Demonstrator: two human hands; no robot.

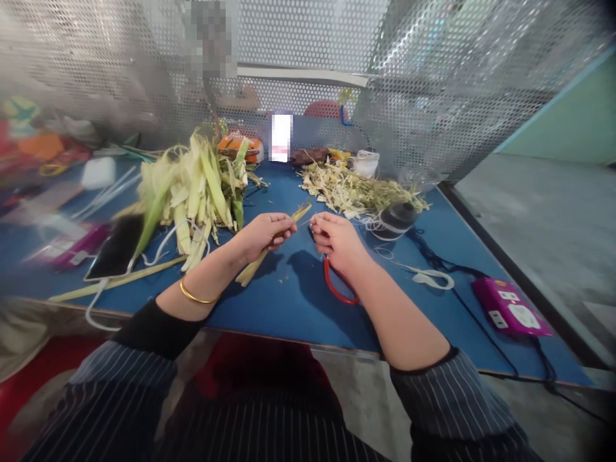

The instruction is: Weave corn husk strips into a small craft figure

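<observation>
My left hand [270,234] is closed round a narrow folded strip of corn husk [251,269], its frayed tip poking out past the fingers. My right hand [335,237] pinches a thin thread [305,222] running from the husk's tip; the thread is faint. Red-handled scissors [342,295] stick out below the right palm, their blades mostly hidden by the hand. To the left lies a heap of pale green corn husks [192,186]. Behind the right hand are a dark spool of thread [398,217] and a pile of husk scraps [349,186].
A phone [118,247] with a white cable lies left on the blue table [289,308]. A purple power socket [511,307] and black cords are at the right. A perforated metal screen [308,38] stands behind. An orange packet [239,146] sits at the back.
</observation>
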